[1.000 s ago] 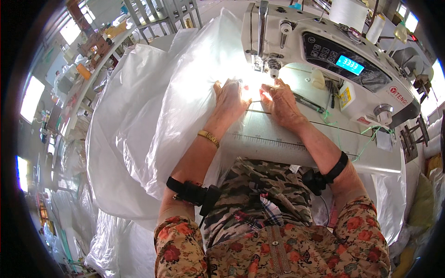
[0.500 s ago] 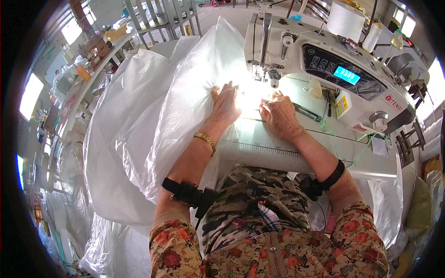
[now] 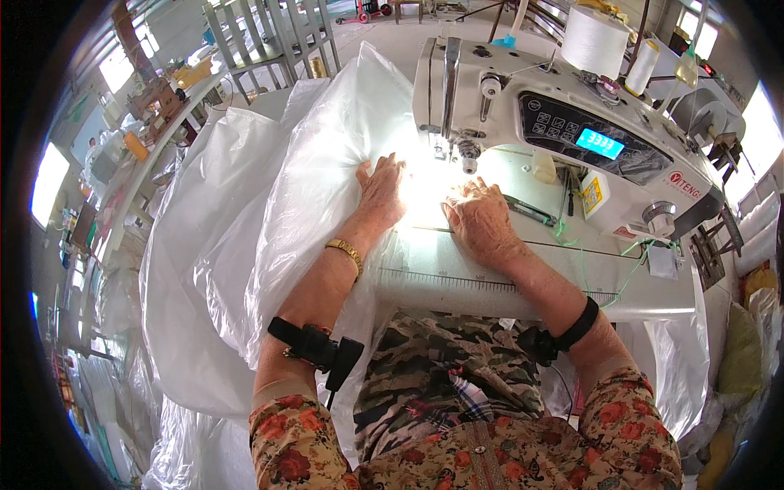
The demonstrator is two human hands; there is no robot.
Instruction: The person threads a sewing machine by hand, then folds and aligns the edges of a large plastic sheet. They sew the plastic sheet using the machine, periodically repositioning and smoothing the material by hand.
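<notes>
From where I stand, the person sits at a pale sewing machine [image 3: 482, 94], both forearms stretched out over the worktop [image 3: 457, 300]. The left hand [image 3: 381, 192] lies against a big, creased sheet of translucent plastic [image 3: 286, 220], its thumb and fingers a little apart; folds fan out in the sheet above it. Strong glare washes over the fingertips, so I cannot tell whether they grip the plastic. The right hand [image 3: 483, 222] rests palm down, just below the round knob on the end of the machine head, its fingers bent and close together; whether they pinch anything I cannot tell.

The sheet spreads over the left side, beside the left forearm, and hangs down well below the level of the worktop. A gold-coloured bracelet [image 3: 346, 253] circles the left wrist. Loose green thread [image 3: 574, 243] trails across the worktop to the right of the right hand. On top of the machine's far end stands a fat white cone of thread [image 3: 594, 39], with a narrower spool [image 3: 643, 67] beside it.
</notes>
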